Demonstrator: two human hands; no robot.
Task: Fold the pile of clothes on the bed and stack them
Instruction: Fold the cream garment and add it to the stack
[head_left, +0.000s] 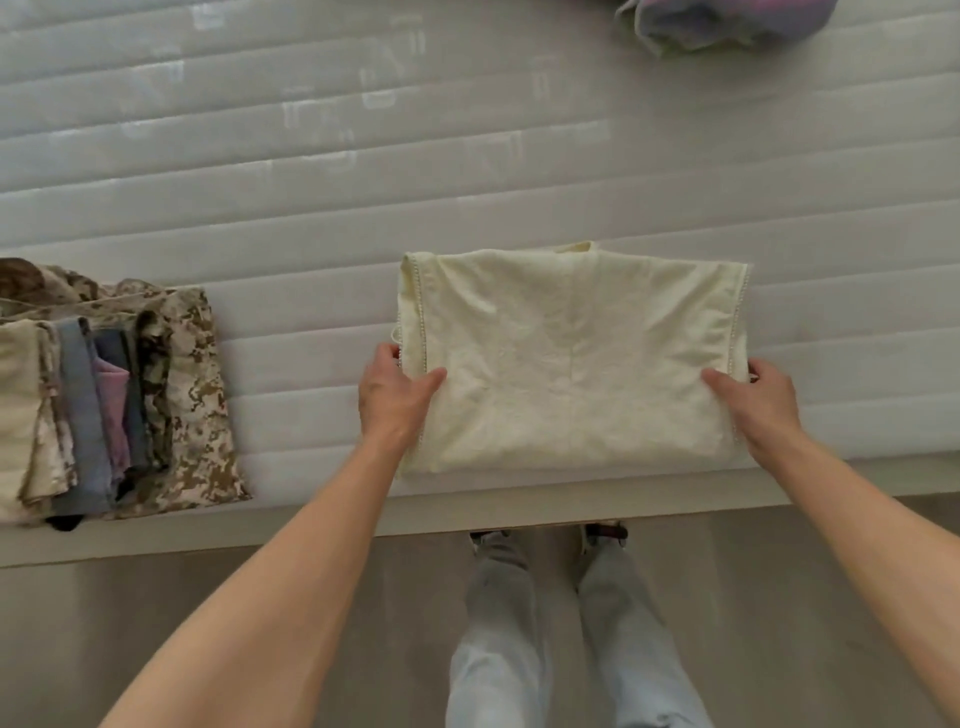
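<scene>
A pale yellow garment (571, 358), folded into a rough rectangle, lies near the front edge of the bed. My left hand (395, 397) grips its left edge, thumb on top and fingers tucked beneath. My right hand (756, 397) grips the right edge the same way. At the left of the bed stands a stack of folded clothes (114, 400): a camouflage piece, then blue, purple and cream pieces. A crumpled purple and pale bundle of unfolded clothes (727, 23) sits at the far right.
The quilted white mattress (363, 182) stretches across the view, its front edge running just below the garment. My legs in light jeans (545, 623) stand on the grey floor beside the bed.
</scene>
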